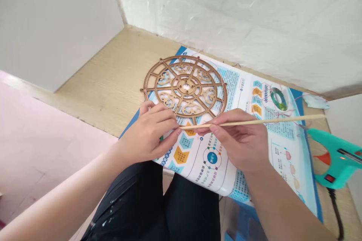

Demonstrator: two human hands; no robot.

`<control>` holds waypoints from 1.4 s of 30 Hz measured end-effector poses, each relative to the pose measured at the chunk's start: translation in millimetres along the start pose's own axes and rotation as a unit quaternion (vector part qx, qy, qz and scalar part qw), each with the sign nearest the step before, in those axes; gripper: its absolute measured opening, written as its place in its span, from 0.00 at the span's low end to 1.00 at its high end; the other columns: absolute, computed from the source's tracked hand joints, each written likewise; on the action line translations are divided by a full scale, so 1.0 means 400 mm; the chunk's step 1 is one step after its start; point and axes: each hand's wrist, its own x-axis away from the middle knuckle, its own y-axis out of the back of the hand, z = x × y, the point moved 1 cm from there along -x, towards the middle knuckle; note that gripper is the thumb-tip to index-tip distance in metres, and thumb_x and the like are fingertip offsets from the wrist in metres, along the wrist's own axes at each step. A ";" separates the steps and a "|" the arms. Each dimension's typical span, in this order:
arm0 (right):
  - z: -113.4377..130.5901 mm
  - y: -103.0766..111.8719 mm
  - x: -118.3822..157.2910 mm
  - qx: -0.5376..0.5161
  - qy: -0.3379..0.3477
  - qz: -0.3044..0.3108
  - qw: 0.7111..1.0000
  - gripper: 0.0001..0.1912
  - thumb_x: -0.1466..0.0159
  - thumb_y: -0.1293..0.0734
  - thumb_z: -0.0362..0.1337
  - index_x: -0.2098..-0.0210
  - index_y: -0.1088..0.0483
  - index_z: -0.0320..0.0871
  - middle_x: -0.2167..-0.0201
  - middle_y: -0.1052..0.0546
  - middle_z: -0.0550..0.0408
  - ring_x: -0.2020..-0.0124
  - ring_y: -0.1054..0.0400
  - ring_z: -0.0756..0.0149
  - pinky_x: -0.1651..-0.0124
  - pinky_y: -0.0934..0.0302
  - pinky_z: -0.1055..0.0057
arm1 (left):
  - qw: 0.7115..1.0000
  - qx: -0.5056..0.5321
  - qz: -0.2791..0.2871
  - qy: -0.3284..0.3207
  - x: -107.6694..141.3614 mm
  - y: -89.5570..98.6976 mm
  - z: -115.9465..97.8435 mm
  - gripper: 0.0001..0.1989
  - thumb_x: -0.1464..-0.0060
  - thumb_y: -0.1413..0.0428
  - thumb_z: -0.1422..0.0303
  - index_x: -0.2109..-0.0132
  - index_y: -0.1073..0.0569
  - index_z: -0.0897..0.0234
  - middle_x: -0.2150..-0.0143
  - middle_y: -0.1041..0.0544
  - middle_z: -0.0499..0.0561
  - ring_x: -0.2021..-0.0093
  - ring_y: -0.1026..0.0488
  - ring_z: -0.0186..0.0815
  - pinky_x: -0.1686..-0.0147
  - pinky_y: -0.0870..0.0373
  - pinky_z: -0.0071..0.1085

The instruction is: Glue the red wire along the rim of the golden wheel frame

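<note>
A thin wooden stick [260, 121] runs sideways over the near edge of a brown openwork wheel [186, 86]. My right hand [240, 139] pinches the stick between thumb and fingers, its far end pointing right. At the stick's left tip, my left hand [154, 131] has its thumb and index finger pressed together, beside the wheel's lower left rim. The wheel lies flat on a printed blue and white sheet [240, 94].
A teal glue gun [336, 158] with a black cord lies at the right. Thin red threads and a green ring picture are on the sheet's right part. A small white packet [315, 101] lies by the back wall. My knees are below the table's edge.
</note>
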 end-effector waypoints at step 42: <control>0.039 0.113 -0.034 -0.170 -0.068 -0.039 0.982 0.13 0.46 0.24 0.42 0.65 0.25 0.43 0.68 0.18 0.55 0.70 0.23 0.66 0.68 0.29 0.70 | 0.996 0.070 0.047 -0.014 0.228 -0.150 -0.322 0.11 0.34 0.48 0.70 0.56 0.19 0.60 0.61 0.18 0.51 0.63 0.24 0.35 0.61 0.29 0.36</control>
